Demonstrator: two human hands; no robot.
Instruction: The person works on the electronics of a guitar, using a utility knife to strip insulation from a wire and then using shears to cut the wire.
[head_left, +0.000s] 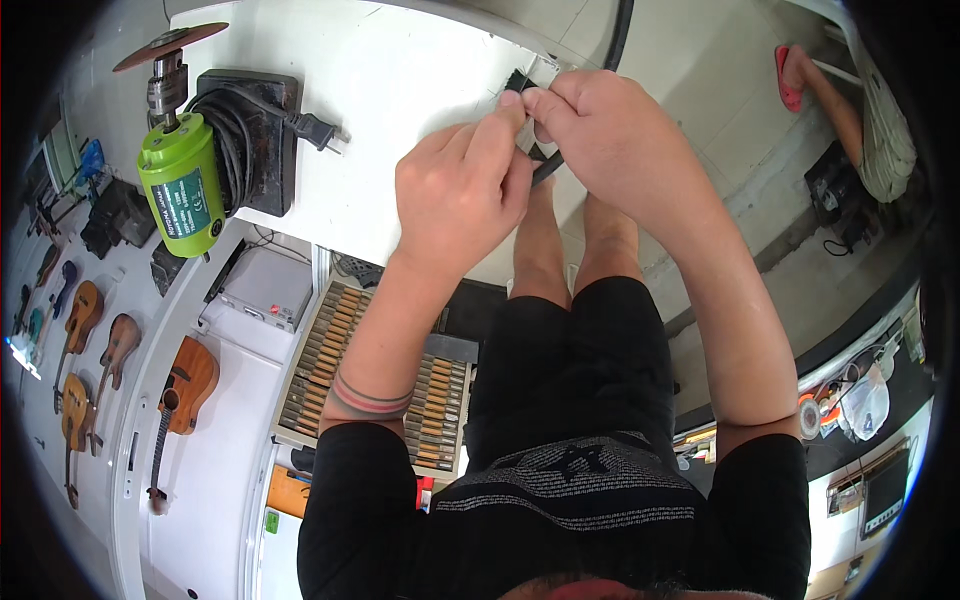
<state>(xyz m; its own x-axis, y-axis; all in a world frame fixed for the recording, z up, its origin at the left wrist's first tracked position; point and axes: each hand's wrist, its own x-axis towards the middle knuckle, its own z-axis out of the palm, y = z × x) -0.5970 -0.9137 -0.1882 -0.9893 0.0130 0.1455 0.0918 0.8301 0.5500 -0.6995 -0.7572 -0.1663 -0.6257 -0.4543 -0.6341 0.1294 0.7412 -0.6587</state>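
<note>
At the corner of the white table (400,80), my two hands meet fingertip to fingertip. My left hand (462,175) is closed, its thumb and index finger pinched together. Against it my right hand (612,125) pinches too, its fingers curled. Just beyond the fingertips a small black bristly piece (518,80) sticks up; whether it is held or fixed to the table edge I cannot tell. What lies between the fingers is mostly hidden. A thick black hose (622,35) curves down behind my right hand and shows again below it.
On the table's left stand a green drill-like motor (182,190) with a disc in its chuck and a black base (275,150) with coiled cord and plug (318,132). A rack of wooden-handled tools (325,350) sits below. Guitars (190,385) hang left. Another person's leg (838,110) is far right.
</note>
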